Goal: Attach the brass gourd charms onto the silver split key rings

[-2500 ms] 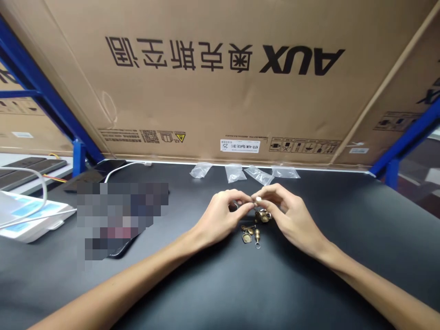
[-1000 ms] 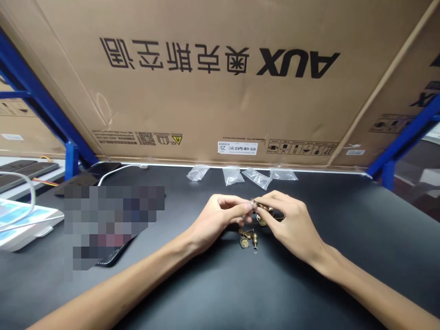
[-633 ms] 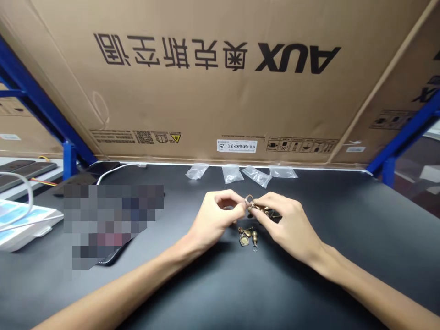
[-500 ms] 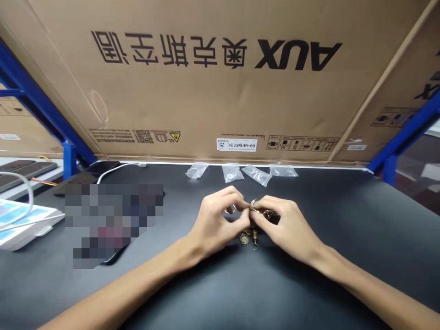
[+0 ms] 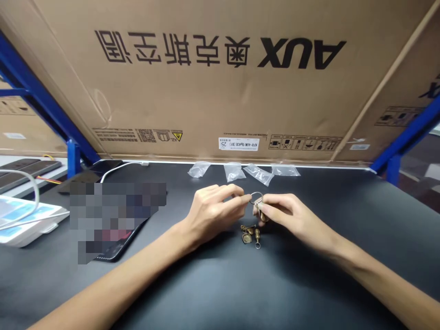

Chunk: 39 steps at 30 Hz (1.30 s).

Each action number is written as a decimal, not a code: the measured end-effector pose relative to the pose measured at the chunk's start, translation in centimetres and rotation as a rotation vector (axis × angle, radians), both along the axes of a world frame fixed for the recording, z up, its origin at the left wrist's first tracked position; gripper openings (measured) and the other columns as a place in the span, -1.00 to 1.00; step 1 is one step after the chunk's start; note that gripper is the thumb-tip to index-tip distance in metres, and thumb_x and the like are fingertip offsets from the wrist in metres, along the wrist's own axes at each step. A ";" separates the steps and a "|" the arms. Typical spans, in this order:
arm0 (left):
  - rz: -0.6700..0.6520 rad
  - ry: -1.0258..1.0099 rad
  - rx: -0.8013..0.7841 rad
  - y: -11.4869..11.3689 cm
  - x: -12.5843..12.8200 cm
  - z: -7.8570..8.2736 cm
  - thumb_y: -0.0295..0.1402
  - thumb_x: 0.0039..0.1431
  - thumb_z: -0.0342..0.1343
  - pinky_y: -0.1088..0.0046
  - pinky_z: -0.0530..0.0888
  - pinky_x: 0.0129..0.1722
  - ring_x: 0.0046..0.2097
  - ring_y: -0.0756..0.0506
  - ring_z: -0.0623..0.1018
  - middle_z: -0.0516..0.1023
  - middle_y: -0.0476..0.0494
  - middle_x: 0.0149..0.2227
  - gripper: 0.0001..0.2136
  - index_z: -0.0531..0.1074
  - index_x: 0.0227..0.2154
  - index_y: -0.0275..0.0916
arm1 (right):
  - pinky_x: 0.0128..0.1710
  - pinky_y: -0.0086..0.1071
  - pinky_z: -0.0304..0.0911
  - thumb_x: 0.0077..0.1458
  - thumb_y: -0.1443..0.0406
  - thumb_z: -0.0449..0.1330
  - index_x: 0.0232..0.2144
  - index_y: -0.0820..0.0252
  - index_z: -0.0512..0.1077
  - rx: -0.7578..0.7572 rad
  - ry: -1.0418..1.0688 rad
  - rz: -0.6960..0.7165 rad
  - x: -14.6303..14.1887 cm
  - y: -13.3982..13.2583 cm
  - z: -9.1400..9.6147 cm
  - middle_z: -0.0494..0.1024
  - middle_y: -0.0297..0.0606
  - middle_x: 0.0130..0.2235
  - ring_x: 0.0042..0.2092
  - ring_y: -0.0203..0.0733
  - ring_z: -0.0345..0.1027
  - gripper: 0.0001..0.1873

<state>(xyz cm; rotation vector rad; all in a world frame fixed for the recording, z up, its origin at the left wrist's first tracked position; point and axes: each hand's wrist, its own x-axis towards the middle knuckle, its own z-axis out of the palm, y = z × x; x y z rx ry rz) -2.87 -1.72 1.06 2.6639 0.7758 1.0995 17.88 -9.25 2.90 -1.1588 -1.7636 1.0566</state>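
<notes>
My right hand [image 5: 287,211] is closed in a pinch on a silver key ring [image 5: 256,198], which stands up between the two hands. A brass-coloured charm [image 5: 263,214] hangs from it at the right fingertips. My left hand [image 5: 220,208] is at the ring's left side, its fingers bent and apart, one fingertip at the ring's edge. Whether it presses on the ring is hard to see. Just below the hands, several small brass-coloured charms lie on the black table: a square-ish pendant [image 5: 246,238] and a gourd-like charm [image 5: 257,236] with a small loop are among them.
Several clear plastic bags [image 5: 259,174] lie along the table's back edge. Behind them rises a large cardboard box [image 5: 206,101], between blue metal posts [image 5: 73,158]. To the left are a blurred-out dark item [image 5: 117,254], a white cable [image 5: 118,168] and a white-and-blue box [image 5: 30,215].
The left fingers have moved away from the pinch at the right fingertips. The key ring now shows upright between the hands, and the charms on the table are less covered.
</notes>
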 end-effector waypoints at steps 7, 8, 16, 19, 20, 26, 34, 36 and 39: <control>-0.018 -0.194 -0.620 -1.9 1.4 0.2 -0.21 0.31 0.09 0.47 0.46 -0.29 -0.25 -0.09 0.58 0.65 -0.17 -0.25 -0.73 0.64 -0.25 -0.25 | -0.28 -0.36 0.25 0.35 0.20 0.07 -0.38 0.15 0.48 0.198 -0.336 -0.170 -0.8 -0.6 -0.7 0.54 -0.32 -0.33 -0.32 -0.23 0.36 -0.70; -0.010 -0.183 -0.559 -1.8 1.3 0.1 -0.24 0.32 0.09 0.47 0.46 -0.28 -0.23 -0.09 0.57 0.65 -0.16 -0.23 -0.75 0.63 -0.24 -0.24 | -0.26 -0.36 0.25 0.34 0.21 0.07 -0.37 0.14 0.50 0.196 -0.340 -0.166 -0.8 -0.6 -0.8 0.55 -0.33 -0.32 -0.31 -0.24 0.37 -0.71; -0.010 -0.187 -0.421 -2.0 1.2 -0.2 -0.33 0.34 0.06 0.43 0.52 -0.15 -0.19 -0.08 0.59 0.63 -0.15 -0.19 -0.76 0.59 -0.07 -0.18 | -0.22 -0.35 0.28 0.32 0.20 0.10 -0.36 0.15 0.54 0.124 -0.289 -0.161 -1.0 -0.5 -1.0 0.59 -0.31 -0.30 -0.29 -0.21 0.40 -0.72; -0.104 -0.178 -0.298 -1.9 1.1 -0.4 -0.48 0.31 0.02 0.45 0.50 -0.20 -0.21 -0.05 0.55 0.57 -0.17 -0.20 -0.73 0.60 -0.10 -0.21 | -0.28 -0.37 0.31 0.33 0.16 0.07 -0.41 0.17 0.50 0.009 -0.198 -0.059 -0.7 -0.3 -0.7 0.57 -0.31 -0.37 -0.33 -0.21 0.39 -0.66; -0.145 -0.149 -0.189 -1.7 0.9 -0.5 -0.55 0.27 -0.01 0.46 0.49 -0.23 -0.23 -0.04 0.53 0.54 -0.18 -0.19 -0.68 0.60 -0.07 -0.22 | -0.31 -0.38 0.31 0.33 0.15 0.06 -0.44 0.17 0.48 -0.029 -0.175 -0.027 -0.5 -0.3 -0.5 0.55 -0.31 -0.40 -0.35 -0.22 0.38 -0.63; -0.084 0.015 -0.061 1.0 -0.3 -0.8 -0.67 0.15 -0.05 0.47 0.49 -0.23 -0.25 -0.02 0.52 0.54 -0.14 -0.19 -0.55 0.59 -0.06 -0.15 | -0.36 -0.39 0.31 0.29 0.15 0.11 -0.38 0.16 0.55 -0.075 -0.242 0.051 0.7 -0.4 1.0 0.57 -0.32 -0.43 -0.39 -0.23 0.39 -0.68; 0.264 0.256 -0.129 3.1 -1.3 -1.1 -0.53 0.25 -0.04 0.36 0.47 -0.20 -0.23 -0.16 0.58 0.61 -0.22 -0.26 -0.71 0.62 -0.25 -0.26 | -0.25 -0.29 0.27 0.28 0.24 0.15 -0.45 0.04 0.52 0.271 -0.761 0.194 1.6 -1.7 1.2 0.55 -0.33 -0.40 -0.37 -0.16 0.42 -0.75; 0.286 0.332 -0.138 2.7 -1.1 -1.1 -0.52 0.23 -0.01 0.34 0.46 -0.21 -0.21 -0.18 0.58 0.61 -0.23 -0.26 -0.74 0.62 -0.30 -0.24 | -0.27 -0.31 0.25 0.25 0.22 0.21 -0.42 0.02 0.52 0.282 -0.826 0.202 1.6 -1.8 1.3 0.55 -0.37 -0.41 -0.38 -0.18 0.41 -0.82; 0.320 0.378 -0.129 1.9 -0.7 -0.7 -0.46 0.21 0.02 0.32 0.45 -0.23 -0.20 -0.20 0.57 0.59 -0.24 -0.25 -0.77 0.60 -0.35 -0.24 | -0.37 -0.34 0.20 0.17 0.12 0.30 -0.38 0.02 0.55 0.290 -0.811 0.182 1.4 -1.7 1.7 0.56 -0.38 -0.43 -0.42 -0.20 0.39 -0.84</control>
